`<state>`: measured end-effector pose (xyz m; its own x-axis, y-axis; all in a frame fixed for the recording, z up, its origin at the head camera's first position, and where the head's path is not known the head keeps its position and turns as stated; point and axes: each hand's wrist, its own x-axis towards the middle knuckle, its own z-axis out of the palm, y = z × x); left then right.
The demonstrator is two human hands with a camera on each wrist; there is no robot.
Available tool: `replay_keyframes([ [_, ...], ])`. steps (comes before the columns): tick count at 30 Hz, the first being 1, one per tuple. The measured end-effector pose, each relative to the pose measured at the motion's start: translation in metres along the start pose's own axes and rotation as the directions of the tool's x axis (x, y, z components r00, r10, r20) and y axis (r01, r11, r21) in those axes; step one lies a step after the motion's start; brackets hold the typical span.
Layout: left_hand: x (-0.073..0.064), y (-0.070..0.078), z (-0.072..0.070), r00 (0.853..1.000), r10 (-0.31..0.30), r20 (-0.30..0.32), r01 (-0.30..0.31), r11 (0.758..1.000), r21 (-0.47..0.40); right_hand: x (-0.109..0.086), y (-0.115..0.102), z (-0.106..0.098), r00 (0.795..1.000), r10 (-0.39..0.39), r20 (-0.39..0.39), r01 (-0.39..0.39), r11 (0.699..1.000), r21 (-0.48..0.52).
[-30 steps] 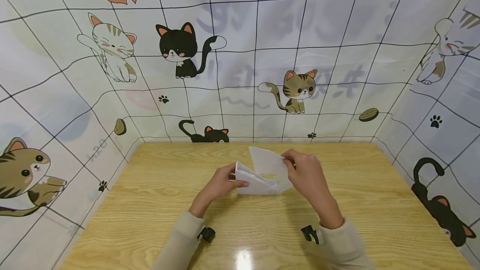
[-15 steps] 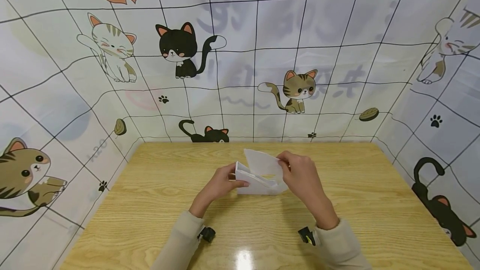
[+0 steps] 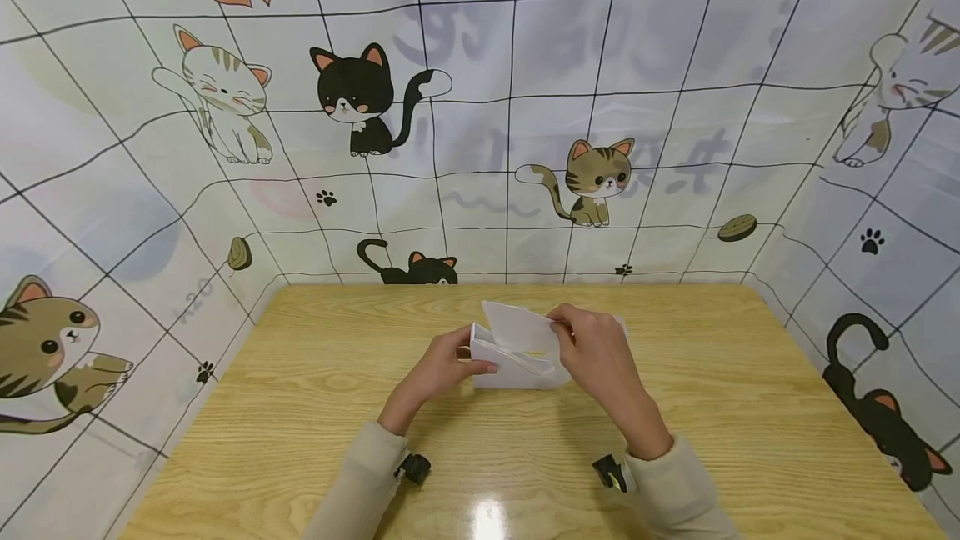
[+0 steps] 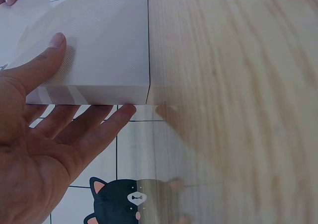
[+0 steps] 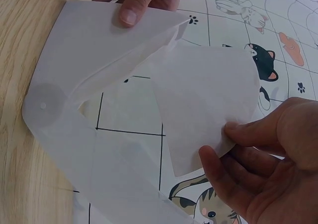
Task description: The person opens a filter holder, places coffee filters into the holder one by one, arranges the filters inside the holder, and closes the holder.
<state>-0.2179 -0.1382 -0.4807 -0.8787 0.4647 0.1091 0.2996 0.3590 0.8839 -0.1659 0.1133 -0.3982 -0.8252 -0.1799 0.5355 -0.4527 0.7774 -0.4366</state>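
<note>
A white paper-like case (image 3: 502, 369) stands on its edge on the table, its top gaping. My left hand (image 3: 442, 367) grips its left end, thumb on the near face and fingers along the end, as the left wrist view shows on the case (image 4: 104, 45). My right hand (image 3: 600, 352) pinches a white sheet (image 5: 203, 95) with a rounded edge between thumb and fingers. The sheet's far end reaches the case's opening; how deep it goes is hidden. A white flap (image 5: 119, 159) extends from the case's other end, near a round translucent disc (image 5: 44, 105).
The wooden table (image 3: 315, 407) extends around both hands. Behind and beside it hangs a white gridded sheet (image 3: 480, 132) printed with cartoon cats. A small black device (image 3: 414, 468) sits at the left wrist, another black device (image 3: 609, 472) at the right.
My right hand has moved left with the white sheet, whose upper corner now sits further left and slightly lower, over the case. The left hand and the case have stayed in place.
</note>
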Motion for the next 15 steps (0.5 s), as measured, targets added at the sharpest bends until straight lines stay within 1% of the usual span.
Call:
replay_keyframes([
  [10,-0.0009,-0.0003,0.0004,1.000,-0.009,-0.001,0.009,1.000,-0.005,-0.0006,-0.0022,0.0056,1.000,-0.007,0.001,0.007,1.000,-0.008],
  [15,-0.0005,-0.0002,0.0000,1.000,0.005,-0.007,-0.005,1.000,-0.009,-0.0005,-0.0041,0.0066,1.000,-0.007,0.012,0.007,1.000,-0.011],
])
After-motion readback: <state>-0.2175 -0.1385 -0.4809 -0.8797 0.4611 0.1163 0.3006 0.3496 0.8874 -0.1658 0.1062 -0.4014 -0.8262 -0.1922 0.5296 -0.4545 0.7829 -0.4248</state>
